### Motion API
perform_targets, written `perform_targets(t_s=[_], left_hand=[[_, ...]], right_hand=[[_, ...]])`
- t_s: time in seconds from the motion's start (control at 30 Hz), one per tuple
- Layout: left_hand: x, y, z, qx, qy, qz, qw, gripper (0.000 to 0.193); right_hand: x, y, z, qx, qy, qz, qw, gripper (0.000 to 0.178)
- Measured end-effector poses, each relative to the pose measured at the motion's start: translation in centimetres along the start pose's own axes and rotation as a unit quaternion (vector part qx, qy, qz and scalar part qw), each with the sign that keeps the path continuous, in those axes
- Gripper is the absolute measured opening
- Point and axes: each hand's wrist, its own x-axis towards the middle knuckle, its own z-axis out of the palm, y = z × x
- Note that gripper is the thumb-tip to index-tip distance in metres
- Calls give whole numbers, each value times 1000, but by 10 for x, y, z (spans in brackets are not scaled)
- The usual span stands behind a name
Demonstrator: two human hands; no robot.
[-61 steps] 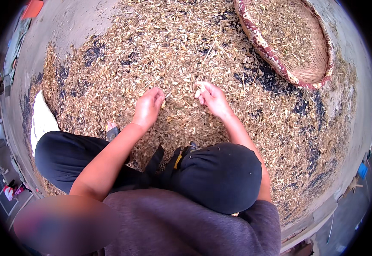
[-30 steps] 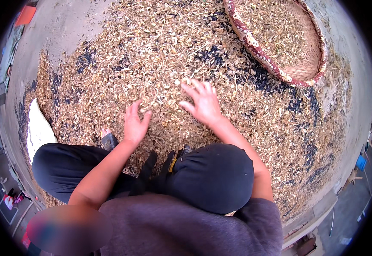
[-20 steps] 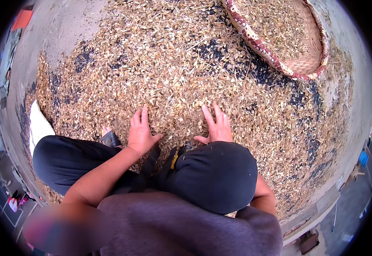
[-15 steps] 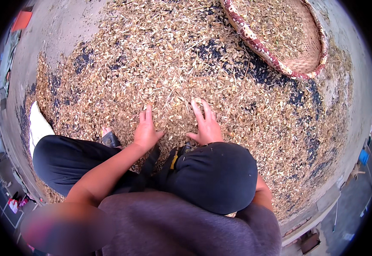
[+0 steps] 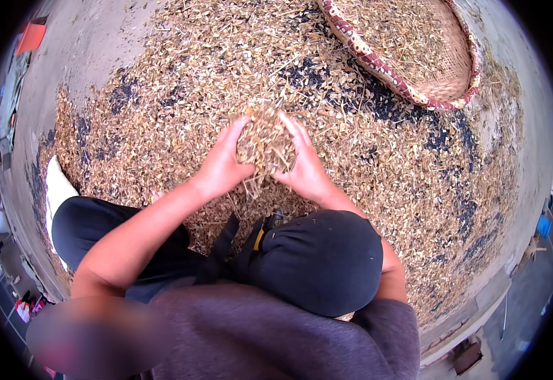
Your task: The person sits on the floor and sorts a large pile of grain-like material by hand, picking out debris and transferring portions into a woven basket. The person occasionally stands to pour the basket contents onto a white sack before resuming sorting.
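Note:
Between my two hands sits a heap of dry, pale brown husks, lifted off the layer spread below. My left hand cups it from the left, thumb toward me. From the right my right hand presses in, its fingers curved along the heap's side. Bits of husk and stalk stick out at the top and hang below. All around lies the spread of dry husks, mixed with small black seeds that show in dark patches.
A round woven basket tray with a red-and-cream patterned rim rests at the far right, husks in it. Beside my left knee lies a white sack-like thing. An orange-red object is at the far left; a blue one at the right edge.
Both hands, earlier spread low on the husks and apart, have moved away from me and closer together. They now hold a raised heap of husks between them.

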Motion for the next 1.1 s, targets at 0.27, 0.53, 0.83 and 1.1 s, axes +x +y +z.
perform_targets(t_s=[0.27,0.53,0.83,1.1], left_hand=[[179,193,-46,-44,26,366,929,104],[150,50,-30,195,184,142,953,59],[50,-56,36,277,85,-42,956,67],[-34,-43,60,283,-44,167,943,90]], right_hand=[[57,-43,-194,30,313,-12,949,113],[-24,22,-174,-201,262,170,929,64],[1,84,-61,-372,114,247,888,68],[-105,55,12,-223,-21,-29,974,80]])
